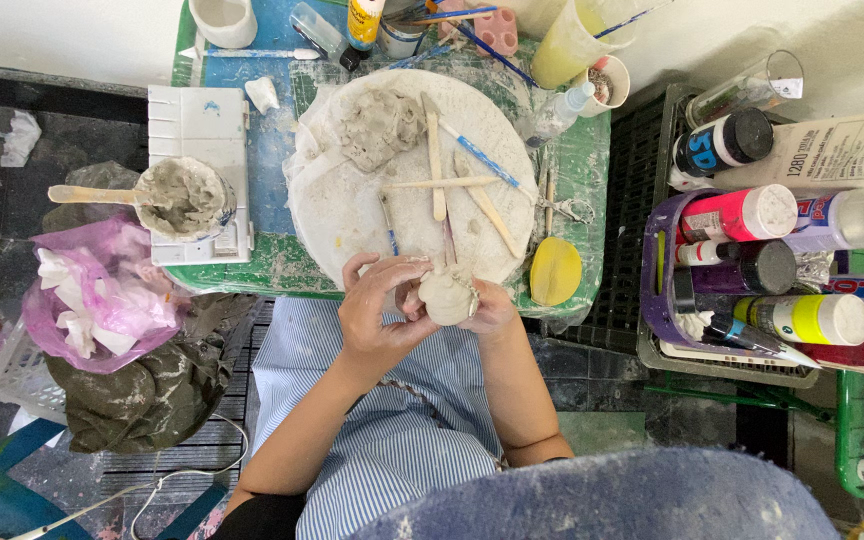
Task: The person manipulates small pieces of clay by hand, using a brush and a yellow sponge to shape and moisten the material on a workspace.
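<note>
Clay lump [447,297] sits at the near edge of the round board [352,215], above the lap. Right hand [492,310] cups it from below; left hand [377,310] pinches its side. Looks soft, wet, easily dented: support underneath, light fingertip pressure only.

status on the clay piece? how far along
Done: a rounded clay piece is already formed. In hand: right hand cups it while left hand presses its side. Left: a raw clay lump sits unused on the round board, modelling sticks beside it, paint bottles capped in the basket, so surface looks unpainted.
</note>
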